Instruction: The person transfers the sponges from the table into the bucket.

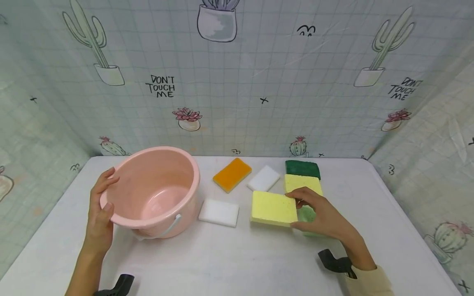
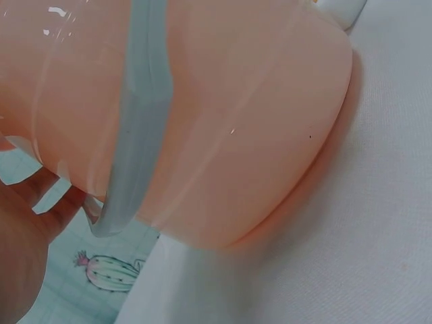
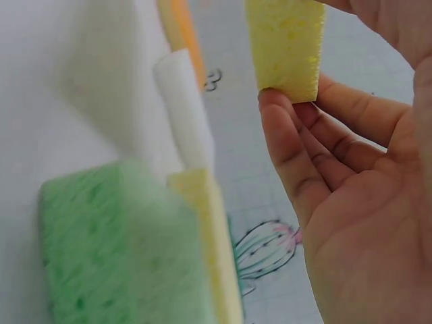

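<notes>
A pink basin (image 1: 155,193) with a pale handle (image 1: 171,225) stands tilted at the table's left. My left hand (image 1: 107,191) grips its near left rim, thumb inside. The left wrist view shows the basin's outer wall (image 2: 236,121) close up, above the table. My right hand (image 1: 298,209) pinches a yellow sponge (image 1: 274,207) by its right end, thumb below and fingers on top. Seen from the right wrist, that sponge (image 3: 287,44) sits between thumb and fingers (image 3: 290,155). A light green sponge (image 1: 307,216) lies under this hand.
On the white table (image 1: 237,259) lie a white sponge (image 1: 218,212) beside the basin, an orange sponge (image 1: 232,174), a second white sponge (image 1: 263,178), another yellow sponge (image 1: 301,183) and a dark green one (image 1: 302,168). Cactus-print sheets wall the back and sides.
</notes>
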The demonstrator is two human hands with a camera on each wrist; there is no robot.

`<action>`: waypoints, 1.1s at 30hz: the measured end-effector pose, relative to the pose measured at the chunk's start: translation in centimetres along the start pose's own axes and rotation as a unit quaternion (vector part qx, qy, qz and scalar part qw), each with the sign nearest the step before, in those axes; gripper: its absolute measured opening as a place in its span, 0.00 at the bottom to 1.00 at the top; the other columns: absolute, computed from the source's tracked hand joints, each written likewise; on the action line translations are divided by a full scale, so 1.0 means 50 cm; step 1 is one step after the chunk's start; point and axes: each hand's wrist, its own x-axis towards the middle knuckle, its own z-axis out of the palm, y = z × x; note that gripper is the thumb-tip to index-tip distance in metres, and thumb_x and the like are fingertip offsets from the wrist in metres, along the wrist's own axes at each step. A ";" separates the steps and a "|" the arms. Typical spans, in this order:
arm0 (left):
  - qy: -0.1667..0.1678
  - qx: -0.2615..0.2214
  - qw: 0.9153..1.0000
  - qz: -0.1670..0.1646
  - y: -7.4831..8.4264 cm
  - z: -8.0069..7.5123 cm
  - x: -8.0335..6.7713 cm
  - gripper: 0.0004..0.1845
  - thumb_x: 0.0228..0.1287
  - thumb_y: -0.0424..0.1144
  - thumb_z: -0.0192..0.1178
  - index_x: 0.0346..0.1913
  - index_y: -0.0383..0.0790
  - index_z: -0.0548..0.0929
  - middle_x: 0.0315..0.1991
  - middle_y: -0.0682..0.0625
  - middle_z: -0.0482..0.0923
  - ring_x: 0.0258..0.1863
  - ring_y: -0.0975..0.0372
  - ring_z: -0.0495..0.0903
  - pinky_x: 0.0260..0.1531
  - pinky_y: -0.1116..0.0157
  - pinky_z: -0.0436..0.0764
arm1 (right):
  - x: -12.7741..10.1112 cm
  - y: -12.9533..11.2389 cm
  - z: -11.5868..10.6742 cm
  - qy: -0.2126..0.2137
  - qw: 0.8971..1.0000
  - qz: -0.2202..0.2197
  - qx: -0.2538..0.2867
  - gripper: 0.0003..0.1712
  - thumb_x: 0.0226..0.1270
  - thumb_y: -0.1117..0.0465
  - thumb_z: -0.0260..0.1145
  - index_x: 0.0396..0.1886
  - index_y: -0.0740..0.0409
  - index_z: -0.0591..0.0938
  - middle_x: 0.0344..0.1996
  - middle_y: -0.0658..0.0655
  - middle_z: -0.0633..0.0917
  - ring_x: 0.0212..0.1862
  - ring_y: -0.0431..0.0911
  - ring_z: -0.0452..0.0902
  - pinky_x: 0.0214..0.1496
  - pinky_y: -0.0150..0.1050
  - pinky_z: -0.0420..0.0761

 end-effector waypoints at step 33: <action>-0.008 0.035 0.999 -0.001 0.003 -0.006 -0.005 0.27 0.64 0.37 0.46 0.66 0.33 0.64 0.73 0.42 0.46 0.71 0.53 0.46 0.59 0.73 0.64 | 0.187 -0.192 0.005 -0.030 0.983 -0.147 0.102 0.37 0.49 0.59 0.78 0.60 0.55 0.75 0.54 0.49 0.75 0.48 0.43 0.75 0.49 0.41 0.79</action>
